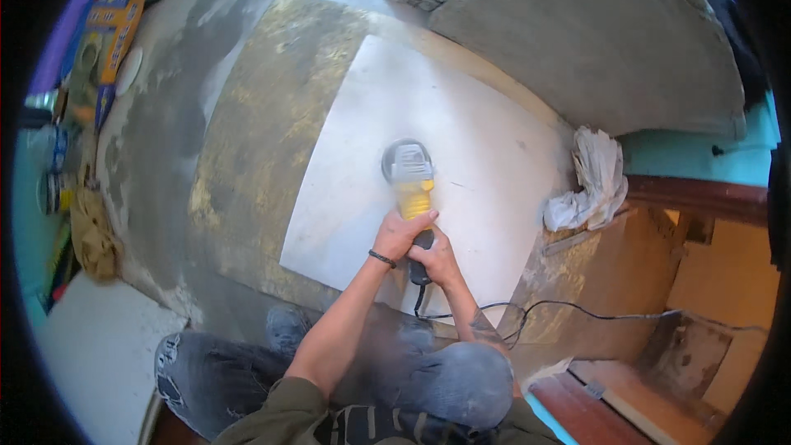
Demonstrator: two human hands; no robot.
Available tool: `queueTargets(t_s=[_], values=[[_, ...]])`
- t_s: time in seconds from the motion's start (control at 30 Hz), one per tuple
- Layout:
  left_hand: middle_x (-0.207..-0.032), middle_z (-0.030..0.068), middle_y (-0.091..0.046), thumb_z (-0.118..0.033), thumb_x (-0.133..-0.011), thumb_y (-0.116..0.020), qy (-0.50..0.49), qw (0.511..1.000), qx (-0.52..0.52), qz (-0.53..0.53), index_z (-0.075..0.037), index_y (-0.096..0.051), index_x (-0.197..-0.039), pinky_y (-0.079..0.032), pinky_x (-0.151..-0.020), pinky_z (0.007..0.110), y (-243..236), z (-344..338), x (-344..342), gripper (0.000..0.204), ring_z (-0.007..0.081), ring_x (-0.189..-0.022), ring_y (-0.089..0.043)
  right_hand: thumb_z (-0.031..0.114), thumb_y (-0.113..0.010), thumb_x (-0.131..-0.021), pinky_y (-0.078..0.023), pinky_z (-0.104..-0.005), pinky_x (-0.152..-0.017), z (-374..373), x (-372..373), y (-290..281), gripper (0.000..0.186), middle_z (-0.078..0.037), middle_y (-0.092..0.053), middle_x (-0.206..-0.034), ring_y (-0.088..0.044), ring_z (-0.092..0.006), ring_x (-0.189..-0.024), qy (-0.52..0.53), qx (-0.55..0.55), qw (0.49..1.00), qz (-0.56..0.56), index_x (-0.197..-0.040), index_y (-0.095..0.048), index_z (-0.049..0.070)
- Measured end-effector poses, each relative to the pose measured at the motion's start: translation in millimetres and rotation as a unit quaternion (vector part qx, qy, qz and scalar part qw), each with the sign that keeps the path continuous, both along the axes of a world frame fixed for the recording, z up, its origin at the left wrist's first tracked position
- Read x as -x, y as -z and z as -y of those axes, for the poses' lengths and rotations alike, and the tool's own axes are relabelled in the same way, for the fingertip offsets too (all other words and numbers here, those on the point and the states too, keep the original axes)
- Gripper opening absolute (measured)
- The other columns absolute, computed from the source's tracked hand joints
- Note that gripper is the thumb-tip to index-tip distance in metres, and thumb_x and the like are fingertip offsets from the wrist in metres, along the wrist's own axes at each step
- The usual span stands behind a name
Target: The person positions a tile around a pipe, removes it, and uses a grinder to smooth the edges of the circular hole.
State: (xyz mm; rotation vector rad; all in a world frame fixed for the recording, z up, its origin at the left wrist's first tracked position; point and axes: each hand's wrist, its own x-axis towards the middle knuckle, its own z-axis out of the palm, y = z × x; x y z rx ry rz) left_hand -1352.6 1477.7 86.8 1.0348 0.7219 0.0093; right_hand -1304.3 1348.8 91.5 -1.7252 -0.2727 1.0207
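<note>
Power tool (414, 177) over the white board (350, 156): my left hand (397, 235) clamps its yellow neck, my right hand (439, 261) its black grip, probably for steadiness.

We are finding room to reach across the flat white board (354, 140) on the left of and beyond the grey-and-yellow handheld power tool (415, 186), which is blocking the middle. On the right, the thin black cable (577, 306) is crossing the near side, the crumpled whitish plastic bag (599, 173) is obstructing the edge, and the large flat grey panel (585, 41) is closing off the far corner.
</note>
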Motion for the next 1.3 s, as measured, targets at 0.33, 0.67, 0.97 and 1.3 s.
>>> queueTargets(t_s=[0.33, 0.67, 0.97, 1.3], values=[[-0.103, 0.0053, -0.066, -0.027, -0.085, -0.073, -0.004, 0.998, -0.042, -0.044, 0.001, -0.06, -0.113, -0.05, -0.079, 0.027, -1.2, 7.4, -8.7, 0.041, 0.0116, -0.09, -0.061, 0.026, -0.073, -0.067, -0.052, -0.0378, -0.083, 7.3, -0.9, 17.3, 0.063, -0.021, -0.066, -0.102, -0.066, -0.0324, -0.095, 0.017, 0.0, 0.999, 0.029, -0.12, -0.054, -0.003], [-0.102, 0.0052, -0.067, -0.027, -0.086, -0.072, 0.002, 0.995, -0.074, -0.06, 0.002, -0.061, -0.112, -0.05, -0.079, 0.027, 3.6, 11.2, -9.8, 0.04, 0.0114, -0.089, -0.062, 0.032, -0.073, -0.067, -0.051, -0.0417, -0.086, 8.5, -4.6, 7.5, 0.074, -0.026, -0.065, -0.106, -0.064, -0.0392, -0.1, 0.01, 0.006, 0.999, 0.04, -0.128, -0.05, -0.003], [-0.102, 0.0046, -0.067, -0.026, -0.087, -0.071, -0.011, 0.997, -0.057, -0.044, 0.001, -0.061, -0.112, -0.05, -0.079, 0.026, 4.7, 16.0, -12.5, 0.037, 0.0112, -0.089, -0.062, 0.033, -0.073, -0.067, -0.05, -0.0405, -0.087, 13.1, -5.6, 15.2, 0.073, -0.025, -0.065, -0.106, -0.063, -0.0374, -0.101, 0.008, 0.018, 0.999, 0.051, -0.125, -0.052, -0.004], [-0.102, 0.0049, -0.067, -0.026, -0.088, -0.071, -0.031, 0.996, -0.055, -0.056, 0.001, -0.061, -0.113, -0.05, -0.078, 0.026, 1.6, 21.5, -15.1, 0.038, 0.0116, -0.089, -0.062, 0.034, -0.074, -0.065, -0.051, -0.0429, -0.088, 15.1, -11.5, 6.4, 0.075, -0.029, -0.064, -0.107, -0.062, -0.0413, -0.102, 0.004, 0.037, 0.999, 0.038, -0.126, -0.052, -0.005]])
